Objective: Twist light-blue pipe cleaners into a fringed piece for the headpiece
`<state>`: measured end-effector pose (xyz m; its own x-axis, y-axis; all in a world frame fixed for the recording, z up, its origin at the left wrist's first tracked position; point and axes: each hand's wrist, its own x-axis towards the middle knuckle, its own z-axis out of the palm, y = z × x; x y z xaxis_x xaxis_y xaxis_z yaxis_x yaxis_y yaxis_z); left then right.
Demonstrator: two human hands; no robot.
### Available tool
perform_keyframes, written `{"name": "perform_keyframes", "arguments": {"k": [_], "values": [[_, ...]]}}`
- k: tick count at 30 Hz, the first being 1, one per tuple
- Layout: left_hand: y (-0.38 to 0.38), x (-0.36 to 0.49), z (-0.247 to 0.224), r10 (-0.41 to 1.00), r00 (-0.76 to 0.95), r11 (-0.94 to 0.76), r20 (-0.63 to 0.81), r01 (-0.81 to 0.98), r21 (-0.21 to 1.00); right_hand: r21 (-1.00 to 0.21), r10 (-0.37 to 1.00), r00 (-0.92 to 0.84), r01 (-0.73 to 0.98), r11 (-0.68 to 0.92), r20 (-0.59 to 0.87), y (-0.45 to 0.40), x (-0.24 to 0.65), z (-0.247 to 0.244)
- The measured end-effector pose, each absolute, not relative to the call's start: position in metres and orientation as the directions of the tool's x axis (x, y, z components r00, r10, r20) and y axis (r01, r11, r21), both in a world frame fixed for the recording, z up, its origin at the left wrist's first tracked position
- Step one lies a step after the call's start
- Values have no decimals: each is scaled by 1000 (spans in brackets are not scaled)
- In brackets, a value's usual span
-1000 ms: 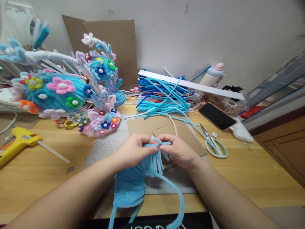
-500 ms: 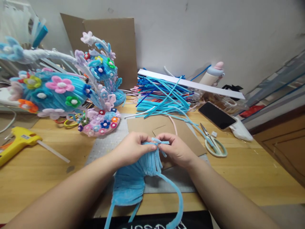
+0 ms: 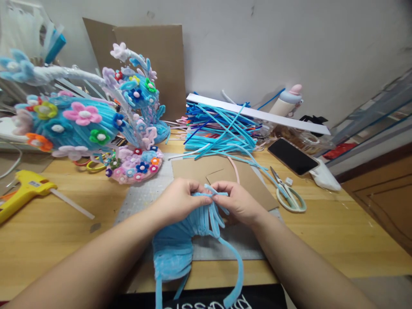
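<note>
A light-blue piece made of pipe cleaners [image 3: 174, 253] hangs below my hands, bent in the middle, with loose ends trailing down toward me. My left hand [image 3: 182, 198] pinches its upper edge between thumb and fingers. Close beside it, my right hand [image 3: 236, 201] is closed on short light-blue pipe cleaner ends [image 3: 215, 191] that stick out between the two hands. Several strands fan out below the right fingertips. One long strand [image 3: 236, 262] curves down on the right. What lies inside the fingers is partly hidden.
Flower-covered pipe cleaner lamps [image 3: 77, 124] stand at the left, near a yellow glue gun [image 3: 24, 193]. Brown cardboard [image 3: 254, 184] lies on a grey cutting mat [image 3: 138, 197]. Bundled blue pipe cleaners [image 3: 222, 128] are at the back. Scissors [image 3: 291, 199] and a phone [image 3: 292, 156] lie right.
The strands under my right hand have spread apart. The hanging piece has swung slightly, and its long right strand has shifted left. Both hands stay almost in place.
</note>
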<state>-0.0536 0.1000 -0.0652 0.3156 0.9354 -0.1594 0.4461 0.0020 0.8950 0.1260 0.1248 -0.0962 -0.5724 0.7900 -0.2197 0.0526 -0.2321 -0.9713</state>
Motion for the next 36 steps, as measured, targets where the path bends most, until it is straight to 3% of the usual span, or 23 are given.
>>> {"name": "perform_keyframes", "arguments": {"k": [7,12,23,36], "values": [[99,-53,-68,947,294,-32,-130,488,872,-957,766,-603,-12,-288,-223,124,127,-93],[100,-54,-70,956,231,40,-181,509,860,-962,775,-593,-1,-273,-220,125,126,-93],[100,-53,-66,926,316,96,-206,331,939,-953,772,-595,-33,-302,-224,124,125,-88],[100,-52,-65,948,260,59,-182,419,906,-963,772,-591,35,-266,-234,125,125,-92]]}}
